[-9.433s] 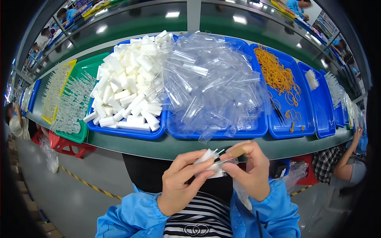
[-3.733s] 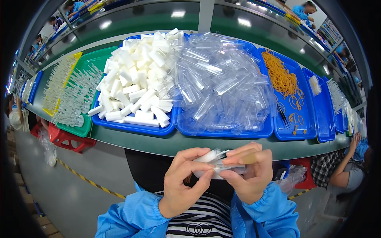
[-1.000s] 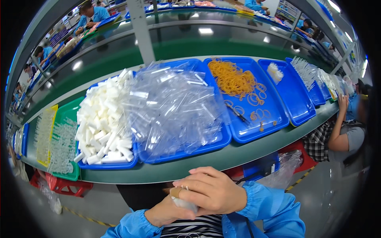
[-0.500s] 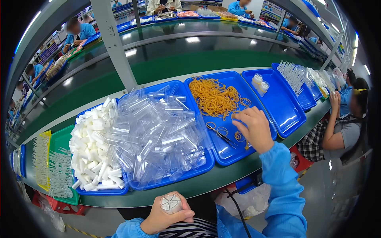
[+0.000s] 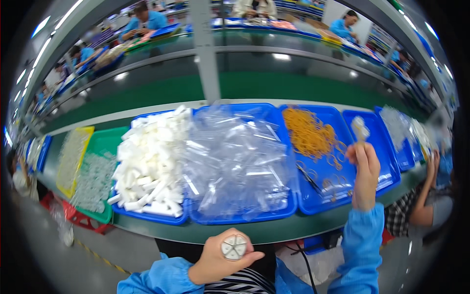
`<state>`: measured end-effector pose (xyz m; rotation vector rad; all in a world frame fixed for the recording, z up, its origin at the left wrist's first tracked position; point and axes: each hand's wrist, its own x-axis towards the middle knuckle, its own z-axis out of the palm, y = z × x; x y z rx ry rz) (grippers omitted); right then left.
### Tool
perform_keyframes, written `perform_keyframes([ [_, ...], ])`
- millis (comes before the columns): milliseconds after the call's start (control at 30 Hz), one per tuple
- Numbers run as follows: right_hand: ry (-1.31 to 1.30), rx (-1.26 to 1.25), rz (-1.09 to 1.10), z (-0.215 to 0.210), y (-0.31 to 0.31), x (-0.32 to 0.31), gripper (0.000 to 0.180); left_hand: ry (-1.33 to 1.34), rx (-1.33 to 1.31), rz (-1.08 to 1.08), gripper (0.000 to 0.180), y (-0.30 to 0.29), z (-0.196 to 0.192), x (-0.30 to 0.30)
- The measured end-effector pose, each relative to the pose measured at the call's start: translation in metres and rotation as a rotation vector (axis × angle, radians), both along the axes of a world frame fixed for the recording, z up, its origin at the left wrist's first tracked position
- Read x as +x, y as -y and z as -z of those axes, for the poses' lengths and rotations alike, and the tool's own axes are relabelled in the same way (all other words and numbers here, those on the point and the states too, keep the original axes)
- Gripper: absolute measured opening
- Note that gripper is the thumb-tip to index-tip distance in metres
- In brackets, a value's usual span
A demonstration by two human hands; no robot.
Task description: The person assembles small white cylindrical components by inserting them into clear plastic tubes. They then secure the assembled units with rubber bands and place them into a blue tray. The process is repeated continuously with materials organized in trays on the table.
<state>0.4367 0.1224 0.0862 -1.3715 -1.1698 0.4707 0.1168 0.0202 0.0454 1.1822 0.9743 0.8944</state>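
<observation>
My left hand point(image 5: 220, 257) is wrapped round an upright bundle of white pieces point(image 5: 234, 247), low in front of the table. The bundle's round end faces up and shows several wedge-shaped sections. My right hand point(image 5: 366, 174) is raised over the right part of the rubber band tray, fingertips pinched together; motion blur hides what is between them. Yellow-orange rubber bands point(image 5: 308, 132) lie heaped in their blue tray point(image 5: 313, 203), with several loose ones nearer me. Dark-tipped tweezers point(image 5: 308, 176) lie among the loose bands.
White cylindrical pieces point(image 5: 152, 161) and clear plastic sleeves point(image 5: 235, 166) fill blue trays to the left. Beyond my right hand, small white bundles point(image 5: 360, 128) sit in another blue tray point(image 5: 387, 169). A grey post point(image 5: 205, 54) rises behind the trays. A co-worker's arm point(image 5: 426, 186) is at right.
My right hand has lifted away from the loose rubber bands, its fingers now closer together and pointing up. My left hand still grips the bundle. The whole view has turned leftward.
</observation>
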Motion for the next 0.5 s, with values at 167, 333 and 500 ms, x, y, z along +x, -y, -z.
perform_keyframes([
  [167, 0.026, -0.292, -0.557, 0.004, 0.093, -0.071, 0.018, 0.085, 0.575, -0.12, 0.025, -0.021, -0.006, 0.03],
  [333, -0.478, -0.295, -0.787, -0.016, 0.108, -0.123, 0.021, 0.115, 0.394, -0.277, 0.022, 0.0, 0.011, 0.017],
  [500, -0.67, -0.106, -0.983, 0.005, 0.108, -0.135, 0.016, 0.423, 0.176, -0.079, 0.017, 0.011, 0.011, 0.013],
])
